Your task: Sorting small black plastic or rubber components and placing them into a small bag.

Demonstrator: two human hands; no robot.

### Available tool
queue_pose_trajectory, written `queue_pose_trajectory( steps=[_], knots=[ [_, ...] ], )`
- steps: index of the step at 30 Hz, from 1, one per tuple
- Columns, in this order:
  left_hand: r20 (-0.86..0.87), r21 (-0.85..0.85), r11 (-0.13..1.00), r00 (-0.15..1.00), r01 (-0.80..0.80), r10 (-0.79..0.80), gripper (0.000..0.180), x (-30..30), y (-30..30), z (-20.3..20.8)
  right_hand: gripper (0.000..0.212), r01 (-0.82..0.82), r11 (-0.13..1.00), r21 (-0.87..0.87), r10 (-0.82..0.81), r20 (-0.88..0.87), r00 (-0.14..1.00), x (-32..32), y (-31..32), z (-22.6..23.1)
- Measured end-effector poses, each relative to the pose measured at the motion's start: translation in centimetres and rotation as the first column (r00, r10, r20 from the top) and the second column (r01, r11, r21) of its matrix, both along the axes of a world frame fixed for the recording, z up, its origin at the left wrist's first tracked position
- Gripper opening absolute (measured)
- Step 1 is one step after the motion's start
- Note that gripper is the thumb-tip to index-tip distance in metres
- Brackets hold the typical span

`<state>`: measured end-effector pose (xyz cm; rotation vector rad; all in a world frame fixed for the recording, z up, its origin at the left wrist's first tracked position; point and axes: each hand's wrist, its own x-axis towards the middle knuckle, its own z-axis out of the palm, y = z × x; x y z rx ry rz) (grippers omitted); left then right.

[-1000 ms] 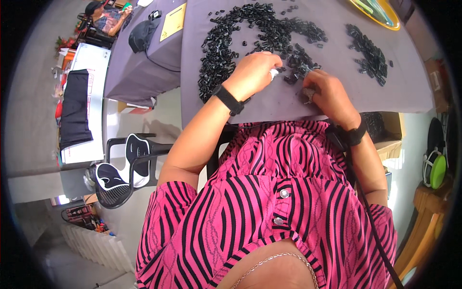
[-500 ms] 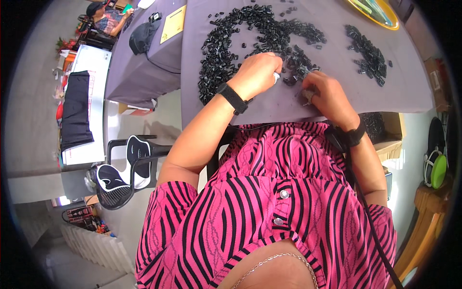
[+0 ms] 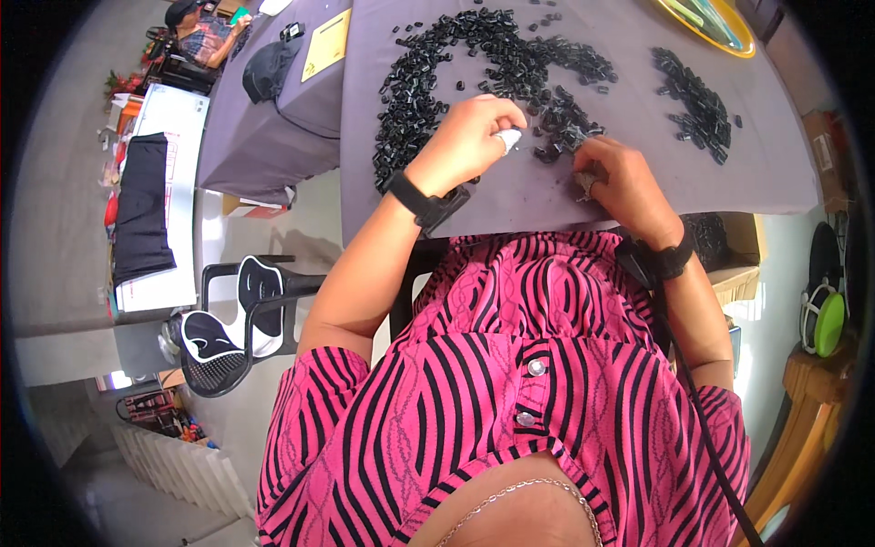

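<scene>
Currently: near cluster of black pieces just past the fingertips, right hand closer

Working left to right. Off the worktop, a white panel bears red print, too small to read. On a side table, a yellow sheet has dark marks, likewise not legible.

Along the worktop's left edge, a long heap of the same small, dark pieces curves toward the far edge and back inward.

Left hand sits between that heap and the near cluster, thumb and fingers drawn together. White material shows at the thumb; cannot tell whether it is held or worn, nor whether a piece is pinched.

The near cluster lies beyond and between the hands, on the side away from the worktop's near edge. It slants from far left to near right, its lower end reaching the right fingertips. Individual pieces point every way, no common long axis.

Right hand is curled, fingertips apparently touching the cluster. A grey, glinting item shows under it; kind and grip cannot be told.

Toward the worktop's right edge, a separate patch lies well apart from both hands; a yellow-rimmed tray occupies the far right corner. No writing seen on the pieces.
</scene>
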<state>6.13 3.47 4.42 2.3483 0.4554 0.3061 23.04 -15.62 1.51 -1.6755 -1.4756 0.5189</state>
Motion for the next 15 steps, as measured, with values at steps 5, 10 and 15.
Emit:
queue_pose_trajectory(
  steps=[5, 10, 15],
  knots=[
    [0.01, -0.633, 0.768, 0.992, -0.091, 0.126, 0.011, -1.4, -0.7, -0.4, 0.021, -0.003, 1.0, -0.001, 0.003, -0.069, 0.998, -0.1, 0.0, -0.3],
    [0.024, -0.876, 0.481, 0.991, -0.042, 0.132, 0.017, -2.6, -1.9, -0.8, 0.011, -0.098, 0.995, 0.021, 0.089, -0.637, 0.766, -0.9, 1.0, 0.5],
    [0.073, -0.863, 0.505, 0.993, 0.018, 0.089, 0.017, -2.9, -2.9, -1.3, 0.008, -0.117, 0.993, 0.03, 0.107, -0.657, 0.746, -2.2, 1.4, 1.4]
  ],
)
